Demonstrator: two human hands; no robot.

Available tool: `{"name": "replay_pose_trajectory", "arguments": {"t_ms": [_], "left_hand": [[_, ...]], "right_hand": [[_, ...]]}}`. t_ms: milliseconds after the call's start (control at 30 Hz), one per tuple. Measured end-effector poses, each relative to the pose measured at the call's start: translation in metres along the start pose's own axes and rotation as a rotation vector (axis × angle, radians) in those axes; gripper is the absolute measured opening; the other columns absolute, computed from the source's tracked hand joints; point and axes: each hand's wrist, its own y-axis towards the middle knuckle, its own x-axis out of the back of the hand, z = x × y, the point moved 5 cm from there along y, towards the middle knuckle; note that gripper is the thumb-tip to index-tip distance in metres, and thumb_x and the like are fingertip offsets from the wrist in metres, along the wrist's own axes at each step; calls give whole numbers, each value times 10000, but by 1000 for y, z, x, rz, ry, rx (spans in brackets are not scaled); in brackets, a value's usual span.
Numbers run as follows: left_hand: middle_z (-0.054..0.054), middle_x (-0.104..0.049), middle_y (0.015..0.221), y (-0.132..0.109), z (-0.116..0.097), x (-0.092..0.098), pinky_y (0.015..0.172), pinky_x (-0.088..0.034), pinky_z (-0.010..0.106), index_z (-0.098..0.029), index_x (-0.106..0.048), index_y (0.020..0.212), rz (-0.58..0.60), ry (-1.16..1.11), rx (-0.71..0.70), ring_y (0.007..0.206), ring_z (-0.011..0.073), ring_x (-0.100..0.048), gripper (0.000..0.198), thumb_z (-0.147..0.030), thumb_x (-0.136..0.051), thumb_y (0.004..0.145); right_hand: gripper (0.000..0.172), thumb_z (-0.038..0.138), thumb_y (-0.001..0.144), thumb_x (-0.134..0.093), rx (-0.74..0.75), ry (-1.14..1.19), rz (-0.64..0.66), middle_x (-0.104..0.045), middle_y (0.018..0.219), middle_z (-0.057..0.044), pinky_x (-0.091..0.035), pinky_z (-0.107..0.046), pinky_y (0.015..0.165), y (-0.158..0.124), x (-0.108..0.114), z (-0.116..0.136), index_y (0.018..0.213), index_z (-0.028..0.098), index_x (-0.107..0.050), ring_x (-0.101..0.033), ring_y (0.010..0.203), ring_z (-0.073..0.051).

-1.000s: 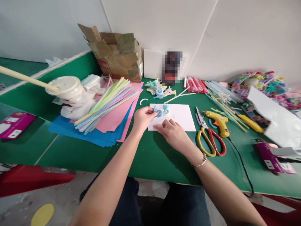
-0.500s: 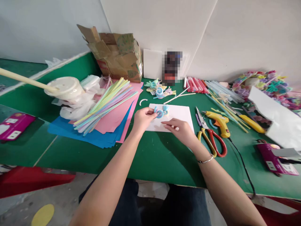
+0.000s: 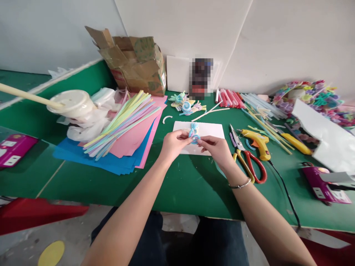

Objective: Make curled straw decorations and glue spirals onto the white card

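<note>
My left hand (image 3: 175, 144) pinches a small blue coil of pipe cleaner (image 3: 195, 138) from the left, over a white board (image 3: 210, 128). From the right, the fingertips of my right hand (image 3: 217, 148) close on the same coil. Just behind the coil, a light-blue and pale bent pipe cleaner piece (image 3: 194, 127) shows above the board; whether it is joined to the coil I cannot tell. Farther back lies a cluster of pastel pipe cleaner shapes (image 3: 186, 107), with a blue spiral on top.
To the right lie scissors (image 3: 246, 159) and a yellow glue gun (image 3: 257, 140) with its cord. Pastel pipe cleaners (image 3: 122, 125) rest on pink and blue sheets at left. A cardboard box (image 3: 138, 66) and a lidded white cup (image 3: 70, 103) stand behind.
My right hand has moved up and left from beside the coil and now grips it too. My left hand has shifted slightly right with the coil, nearer the bent piece.
</note>
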Motion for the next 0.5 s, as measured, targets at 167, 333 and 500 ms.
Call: {"name": "replay_pose_trajectory", "arguments": {"t_ms": [167, 333, 500], "left_hand": [[24, -705, 712, -2, -1, -3, 682, -530, 276, -167, -673, 664, -1, -89, 17, 705, 175, -662, 130, -231, -749, 579], [27, -708, 715, -3, -2, -3, 698, -529, 280, -169, -682, 673, -43, -84, -19, 717, 181, -668, 122, -227, -741, 583], [30, -712, 723, -4, -3, -3, 701, -525, 282, -172, -685, 683, -83, -42, -68, 719, 184, -670, 98, -207, -720, 599]], "right_hand": [[268, 404, 574, -782, -40, 105, -12, -666, 627, 1, -536, -275, 577, 0, 1, -2, 721, 185, -737, -579, 575, -109], [261, 396, 580, -780, -17, 125, -51, -692, 677, -9, -569, -310, 612, -1, 1, 0, 741, 193, -747, -613, 636, -136], [260, 371, 602, -766, 12, 88, -54, -715, 736, -21, -590, -348, 644, -2, 1, 1, 784, 186, -750, -634, 656, -153]]}}
